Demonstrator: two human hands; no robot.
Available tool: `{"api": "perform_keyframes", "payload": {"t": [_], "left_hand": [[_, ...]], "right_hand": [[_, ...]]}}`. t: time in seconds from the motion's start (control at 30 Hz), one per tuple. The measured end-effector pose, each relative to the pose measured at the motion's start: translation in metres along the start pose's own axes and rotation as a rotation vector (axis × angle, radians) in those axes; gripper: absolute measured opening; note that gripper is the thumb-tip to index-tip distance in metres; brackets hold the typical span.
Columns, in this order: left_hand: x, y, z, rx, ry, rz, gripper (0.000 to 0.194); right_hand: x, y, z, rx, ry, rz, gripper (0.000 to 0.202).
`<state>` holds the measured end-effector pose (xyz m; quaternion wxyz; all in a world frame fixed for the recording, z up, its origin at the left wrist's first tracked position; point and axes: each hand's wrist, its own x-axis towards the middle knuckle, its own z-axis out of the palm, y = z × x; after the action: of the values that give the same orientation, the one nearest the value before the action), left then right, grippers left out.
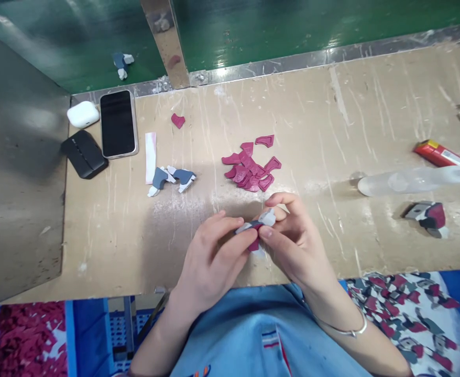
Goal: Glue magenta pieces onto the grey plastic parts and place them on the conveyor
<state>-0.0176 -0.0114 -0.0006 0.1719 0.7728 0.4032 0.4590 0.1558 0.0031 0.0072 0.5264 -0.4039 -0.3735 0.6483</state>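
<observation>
Fingers (236, 244) of the left hand (206, 262) pinch one end of a small gray-and-white piece (268, 216), and the right hand (300, 241) pinches the other end. Both grips are narrow. A dark red piece (253, 245) is held there too, right up against it. All this is over the near side of a tan table (304, 120). Just past the hands lies a pile of dark red pieces (248, 170). Left of the pile, two blue-gray and white pieces (160, 179) lie near a white strip (150, 154).
</observation>
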Motion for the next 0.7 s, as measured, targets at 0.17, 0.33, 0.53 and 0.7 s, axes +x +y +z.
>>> {"api": "perform_keyframes", "payload": {"t": [0.17,0.33,0.53,0.7], "left_hand": [[0.005,0.002,-0.006,-0.044,0.005,-0.043,0.037],[0.004,0.008,-0.011,-0.175,0.005,-0.169,0.032],[0.007,0.008,-0.009,-0.360,0.010,-0.185,0.031],[0.012,0.006,-0.010,-0.492,-0.024,-0.197,0.031]], "right_hand": [[-0.005,-0.004,-0.002,-0.058,-0.106,0.029,0.029],[-0.011,-0.001,-0.009,-0.221,-0.120,-0.180,0.024],[-0.010,-0.002,-0.013,-0.367,-0.154,-0.357,0.017],[-0.012,0.000,-0.012,-0.353,-0.159,-0.362,0.016]]}}
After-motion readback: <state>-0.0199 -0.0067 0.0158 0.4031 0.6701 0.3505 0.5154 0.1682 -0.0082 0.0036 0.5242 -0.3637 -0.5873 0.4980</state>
